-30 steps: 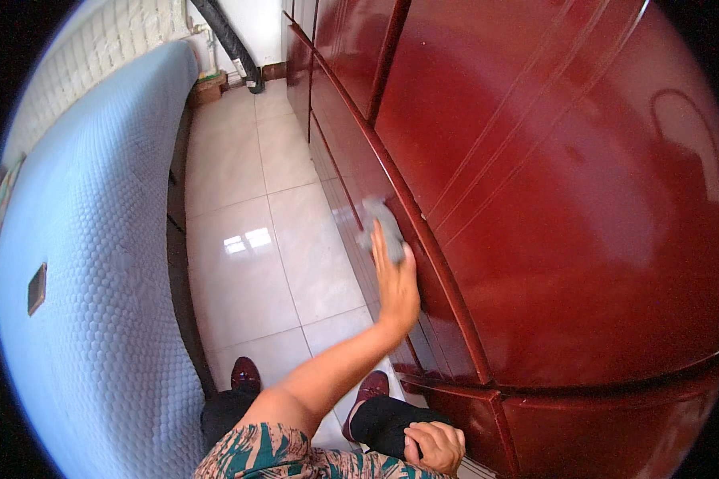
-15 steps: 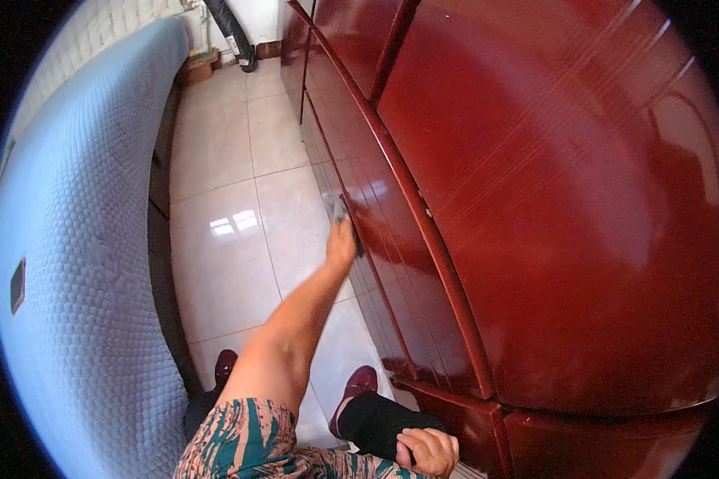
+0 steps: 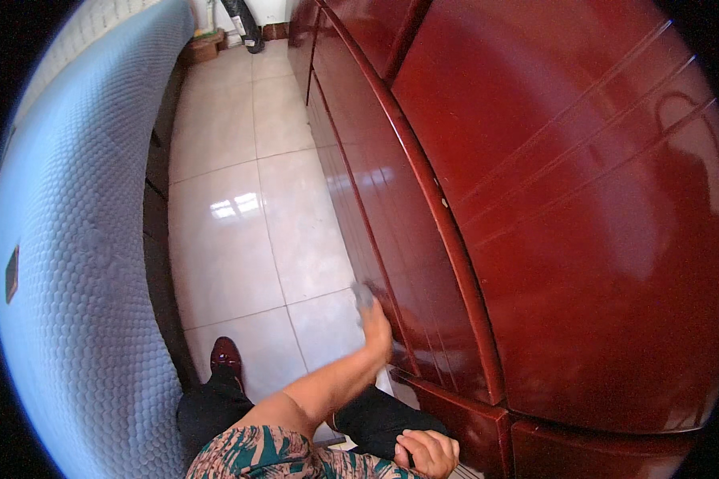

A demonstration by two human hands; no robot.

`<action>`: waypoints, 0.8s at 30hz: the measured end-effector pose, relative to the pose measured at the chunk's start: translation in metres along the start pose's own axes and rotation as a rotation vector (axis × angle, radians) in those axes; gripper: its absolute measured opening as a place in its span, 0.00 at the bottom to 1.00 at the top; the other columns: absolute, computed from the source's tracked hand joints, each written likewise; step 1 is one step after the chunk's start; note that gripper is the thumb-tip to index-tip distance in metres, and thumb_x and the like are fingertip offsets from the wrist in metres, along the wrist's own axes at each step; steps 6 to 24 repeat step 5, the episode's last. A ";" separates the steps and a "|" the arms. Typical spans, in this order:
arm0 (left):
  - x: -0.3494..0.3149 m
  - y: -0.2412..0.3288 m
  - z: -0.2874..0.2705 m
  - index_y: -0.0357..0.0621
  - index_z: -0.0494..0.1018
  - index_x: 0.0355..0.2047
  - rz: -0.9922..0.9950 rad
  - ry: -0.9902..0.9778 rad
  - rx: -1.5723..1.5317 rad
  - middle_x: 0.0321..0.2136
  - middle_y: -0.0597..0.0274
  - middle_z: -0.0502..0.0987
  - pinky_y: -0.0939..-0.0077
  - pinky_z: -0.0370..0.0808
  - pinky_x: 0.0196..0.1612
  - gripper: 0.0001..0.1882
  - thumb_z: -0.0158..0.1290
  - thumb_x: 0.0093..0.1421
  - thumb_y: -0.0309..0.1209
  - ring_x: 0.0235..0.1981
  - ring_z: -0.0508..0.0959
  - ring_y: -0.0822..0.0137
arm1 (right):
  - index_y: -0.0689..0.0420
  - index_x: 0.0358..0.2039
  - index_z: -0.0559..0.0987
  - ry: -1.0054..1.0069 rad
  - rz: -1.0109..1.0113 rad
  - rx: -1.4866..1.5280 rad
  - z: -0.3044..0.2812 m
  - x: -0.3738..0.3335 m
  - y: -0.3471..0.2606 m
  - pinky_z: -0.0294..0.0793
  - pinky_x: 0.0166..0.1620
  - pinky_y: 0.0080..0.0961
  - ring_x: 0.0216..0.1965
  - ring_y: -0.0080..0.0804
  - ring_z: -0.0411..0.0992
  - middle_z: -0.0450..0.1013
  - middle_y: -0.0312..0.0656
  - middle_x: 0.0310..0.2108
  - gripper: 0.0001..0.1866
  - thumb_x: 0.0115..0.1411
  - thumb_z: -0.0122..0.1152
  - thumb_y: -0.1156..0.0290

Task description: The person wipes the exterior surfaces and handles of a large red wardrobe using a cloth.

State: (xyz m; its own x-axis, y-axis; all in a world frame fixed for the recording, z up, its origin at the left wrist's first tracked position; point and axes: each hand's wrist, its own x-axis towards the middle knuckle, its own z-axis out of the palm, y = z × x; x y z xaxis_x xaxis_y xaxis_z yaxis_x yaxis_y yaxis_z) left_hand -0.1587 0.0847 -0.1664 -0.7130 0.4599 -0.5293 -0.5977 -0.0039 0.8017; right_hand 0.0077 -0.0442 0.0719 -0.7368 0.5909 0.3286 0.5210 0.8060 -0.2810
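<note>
My left hand (image 3: pixel 380 331) reaches down to the low front of a dark red, glossy wooden cabinet (image 3: pixel 423 239). It is closed on a grey cloth (image 3: pixel 363 297), which is blurred and partly hidden by the fingers. The cloth lies against or very close to the cabinet's lower panel, near the floor; the exact contact is hard to see. On my right knee, in black trousers (image 3: pixel 379 419), rests my right hand (image 3: pixel 429 452) with its fingers curled in and nothing visible in them.
A light blue quilted mattress (image 3: pixel 80 263) on a dark base runs along the left. Pale floor tiles (image 3: pixel 224 263) fill the narrow aisle. My dark red shoe (image 3: pixel 226 355) stands there. A black wrapped roll (image 3: pixel 244 28) leans at the far end, beside a brown block (image 3: pixel 204 48).
My left hand has drawn back toward me along the cabinet's lower front with the cloth, and its elbow is more bent. The right hand stays on the knee. The view has shifted slightly.
</note>
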 end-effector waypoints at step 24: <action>0.153 0.082 -0.008 0.46 0.49 0.66 0.036 -0.187 0.013 0.59 0.53 0.61 0.64 0.61 0.60 0.36 0.39 0.65 0.54 0.58 0.63 0.61 | 0.41 0.32 0.83 -0.138 0.043 0.038 0.005 -0.017 0.015 0.66 0.42 0.23 0.37 0.20 0.72 0.77 0.22 0.36 0.07 0.53 0.63 0.58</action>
